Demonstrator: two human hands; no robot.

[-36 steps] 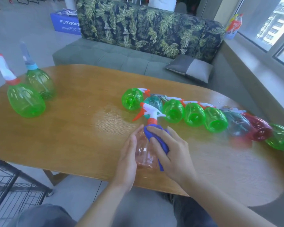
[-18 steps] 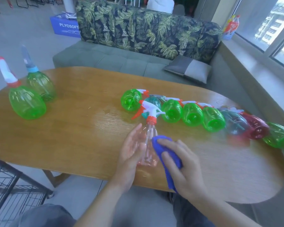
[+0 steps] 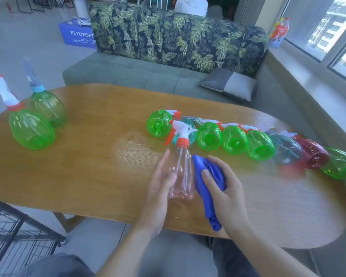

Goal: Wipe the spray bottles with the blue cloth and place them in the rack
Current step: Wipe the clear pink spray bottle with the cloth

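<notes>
Clear bottle: see-through plastic spray bottle (image 3: 181, 176) with an orange collar and white trigger, standing upright on the wooden table (image 3: 92, 168) near the front edge, right between both hands.
Left hand: left hand (image 3: 160, 188) is flat and spread against the bottle's left side, fingers pointing up along it. Looks like it's there as a brace so the light, empty-looking bottle doesn't skid or tip while getting rubbed.
Right hand: right hand (image 3: 224, 188) is curled around the bunched blue cloth (image 3: 205, 184), thumb on top, pressing the wad against the bottle's right side. One tail of the cloth hangs off the table edge.
Queue: row of lying bottles (image 3: 234, 139), mostly green plus a teal-ish one and a red one, bases toward the camera. Probably laid down like that so they're easy to grab one at a time.
Standing pair: two green bottles (image 3: 31, 129) upright at the far left of the table, well apart from the row. Can't say if they're wiped already.
Rack: black wire rack (image 3: 12, 236) down at the lower left beside the table, within left-hand reach I'd guess. Can't see any bottles in the part showing.
Stage: mid-wipe on this one, lots left to do.
</notes>
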